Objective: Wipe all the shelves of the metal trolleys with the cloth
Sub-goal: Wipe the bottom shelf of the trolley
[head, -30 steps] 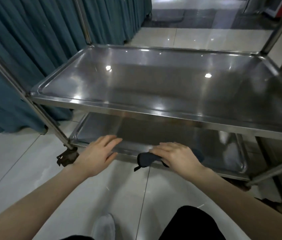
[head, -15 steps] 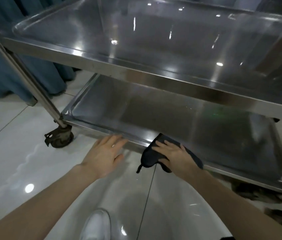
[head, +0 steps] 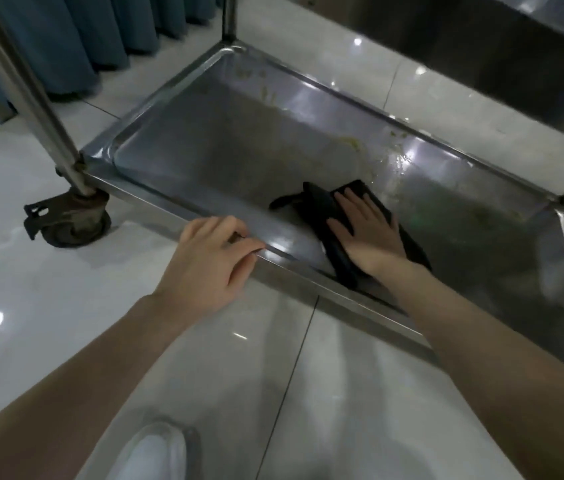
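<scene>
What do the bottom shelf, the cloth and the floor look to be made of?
Bottom shelf: likely stainless steel, shiny, showing bright reflections. Cloth: dark soft fabric, matte, creased; exact weave unclear. Floor: glossy pale tiles, judging by joint lines and mirrored lights.

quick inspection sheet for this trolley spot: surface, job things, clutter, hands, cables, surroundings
surface: steel bottom shelf, yellowish smears near its far rim
job's things: dark cloth lying on the bottom shelf
clutter: nothing seen
hands: left hand grips the shelf's near rim with curled fingers; right hand presses flat on the cloth
cables: nothing seen
surroundings: castor wheel at the near left post, teal curtains behind, glossy tiled floor, white shoe, upper shelf overhead
</scene>
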A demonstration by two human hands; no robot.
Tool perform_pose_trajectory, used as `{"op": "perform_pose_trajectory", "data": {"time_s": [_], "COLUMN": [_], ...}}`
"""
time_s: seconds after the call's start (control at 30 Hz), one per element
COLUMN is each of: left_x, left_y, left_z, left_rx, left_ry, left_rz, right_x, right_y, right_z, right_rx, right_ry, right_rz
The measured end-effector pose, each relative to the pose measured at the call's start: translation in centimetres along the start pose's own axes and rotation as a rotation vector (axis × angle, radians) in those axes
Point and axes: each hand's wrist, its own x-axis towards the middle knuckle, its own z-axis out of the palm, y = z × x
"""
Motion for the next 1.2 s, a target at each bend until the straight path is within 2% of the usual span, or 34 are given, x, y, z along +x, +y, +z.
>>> {"op": "perform_pose_trajectory", "data": {"time_s": [0.07, 0.13, 0.27, 0.33, 0.47, 0.67, 0.73, 0.8, 0.9, 0.97, 1.07, 1.2], "left_x": [-0.1, -0.2, 0.0, 0.2, -0.2, -0.9, -1.1, -1.3, -1.2, -1.0, -0.6, -0.9], "left_y": [-0.6, -1.5, -3.9, -4.3, -4.4, -5.3, -5.7, -5.9, -5.9, -6.0, -6.1, -7.2], "left_z": [0.0, -0.5, -1.9, -2.0, -2.2, -2.4, -2.5, -2.6, -2.8, -3.0, -3.2, -3.2], "left_rx": [-0.021, -0.008, -0.026, -0.025, -0.064, -0.038, -0.036, -0.042, -0.084, -0.098, -0.084, 0.037], "left_ry": [0.043, 0.062, 0.105, 0.099, 0.078, -0.069, -0.11, -0.117, -0.059, 0.004, 0.055, 0.019], "left_rz": [0.01, -0.011, -0.091, -0.08, -0.018, 0.049, 0.053, 0.06, 0.055, 0.009, -0.062, -0.128], "right_x": [2.5, 2.0, -5.2, -6.7, -1.8, 10.1, 9.6, 6.4, 0.1, -2.4, 0.2, 9.5], "right_y": [-0.6, -2.3, -5.4, -5.6, -4.8, -5.0, -6.4, -7.7, -8.7, -8.7, -8.5, -9.5], "right_z": [0.1, 0.5, 2.2, 2.7, 1.4, 0.0, 0.7, 1.4, 2.2, 2.6, 2.2, 0.8], "right_rx": [0.022, -0.005, -0.041, -0.003, -0.06, -0.023, -0.042, -0.083, -0.158, -0.139, -0.156, -0.075], "right_ry": [0.045, 0.058, 0.083, 0.029, 0.055, 0.093, 0.097, 0.083, 0.067, 0.044, 0.033, 0.042], "right_rz": [0.065, 0.033, -0.325, -0.387, -0.345, 0.073, 0.027, -0.114, -0.33, -0.393, -0.361, -0.095]}}
